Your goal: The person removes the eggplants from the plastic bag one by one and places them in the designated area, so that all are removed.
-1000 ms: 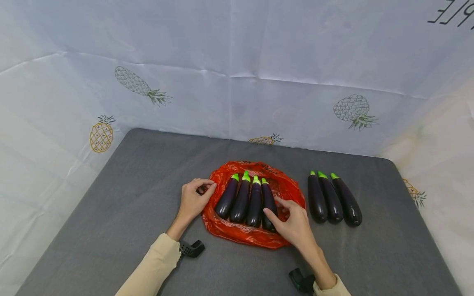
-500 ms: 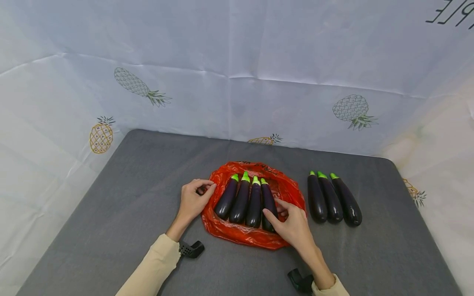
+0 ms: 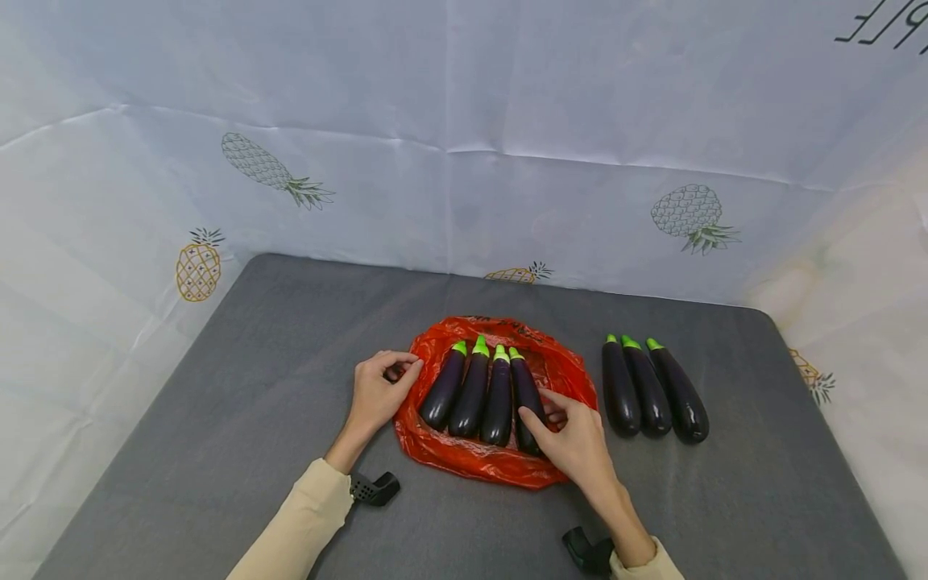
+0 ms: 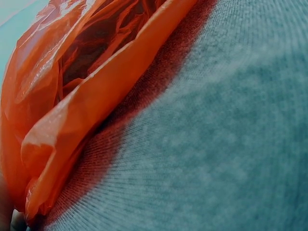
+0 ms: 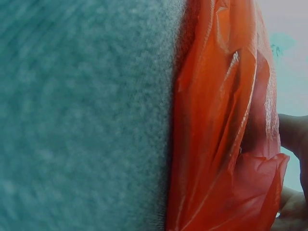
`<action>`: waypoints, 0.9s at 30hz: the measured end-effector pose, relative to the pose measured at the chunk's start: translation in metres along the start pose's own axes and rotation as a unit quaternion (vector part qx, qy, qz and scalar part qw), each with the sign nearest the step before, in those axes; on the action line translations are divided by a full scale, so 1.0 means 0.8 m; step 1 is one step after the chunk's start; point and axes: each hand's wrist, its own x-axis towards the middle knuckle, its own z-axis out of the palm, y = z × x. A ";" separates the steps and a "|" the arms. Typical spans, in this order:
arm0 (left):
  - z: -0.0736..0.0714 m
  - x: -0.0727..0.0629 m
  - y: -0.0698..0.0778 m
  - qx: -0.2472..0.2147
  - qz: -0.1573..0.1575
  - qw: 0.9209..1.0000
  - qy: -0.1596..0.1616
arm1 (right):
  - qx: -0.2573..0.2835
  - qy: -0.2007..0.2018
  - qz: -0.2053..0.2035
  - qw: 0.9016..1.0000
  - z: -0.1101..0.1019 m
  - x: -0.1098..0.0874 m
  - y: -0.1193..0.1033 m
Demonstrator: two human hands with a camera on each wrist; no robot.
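Observation:
A red plastic bag point(image 3: 478, 463) lies spread open on the table, with several dark purple eggplants side by side inside, green stems pointing away. My left hand point(image 3: 380, 391) pinches the bag's left rim between thumb and fingers; in the left wrist view the orange-red film point(image 4: 110, 91) runs down to fingertips at the lower left corner. Over the bag's right side, my right hand point(image 3: 576, 439) holds the rightmost eggplant point(image 3: 528, 395) in the bag, thumb on its near side and fingers along its right. In the right wrist view the bag wall point(image 5: 211, 130) hides that eggplant.
Three more eggplants point(image 3: 655, 391) lie close together on the grey table point(image 3: 304, 322), right of the bag. A white cloth with pineapple prints point(image 3: 449, 185) hangs behind the table and at both sides. Black wrist cameras point(image 3: 375, 488) sit at both wrists.
The rightmost eggplant in the bag has shifted slightly, its thick end moving a little right with my right thumb. My left hand and the three eggplants outside stay in place.

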 end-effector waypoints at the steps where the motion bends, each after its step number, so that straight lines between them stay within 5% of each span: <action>1: 0.000 0.000 0.000 0.001 0.001 1.000 0.000 | 0.000 0.001 0.001 1.000 0.000 0.000 0.000; 27: 0.000 0.001 -0.002 -0.007 0.008 1.000 0.001 | 0.017 0.017 -0.007 1.000 -0.014 -0.001 -0.007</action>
